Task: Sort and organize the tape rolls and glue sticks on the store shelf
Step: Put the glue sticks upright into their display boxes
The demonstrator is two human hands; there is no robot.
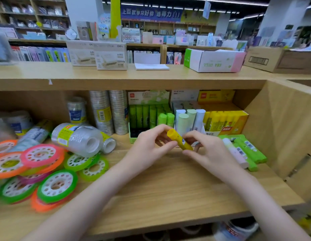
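A: Largest element?
B: The wooden shelf (168, 185), a pale laminated board with a fine grain, boxed in by a slanted side panel on the right and a second board overhead.

A: On that upper board?
B: A white carton with green and pink ends (214, 60), flaps open, and beside it a brown corrugated box (280, 60).

A: Next in size, at the back of the shelf?
B: Three display cartons side by side: the green glue stick box (147, 115) with upright cylinders, a pale box of white and mint sticks (187, 119), and the yellow glue stick box (226, 120).

A: And the tape?
B: Shrink-wrapped sleeves of clear tape rolls (76, 138) lie on their sides at left; two taller sleeves (108, 112) stand upright behind. In front, flat neon tape rolls (38, 171) with perforated white hubs overlap in a loose pile, green, pink and orange.

A: The loose items at right?
B: Several green glue sticks and a white one (245, 152) lie flat, touching one another, near the side panel.

A: The hands?
B: The left hand (149, 146) and right hand (207, 150) meet above the shelf middle. Fingers of both pinch one yellow glue stick (179, 139), a smooth tilted cylinder, the left at its cap end, the right at its lower end.
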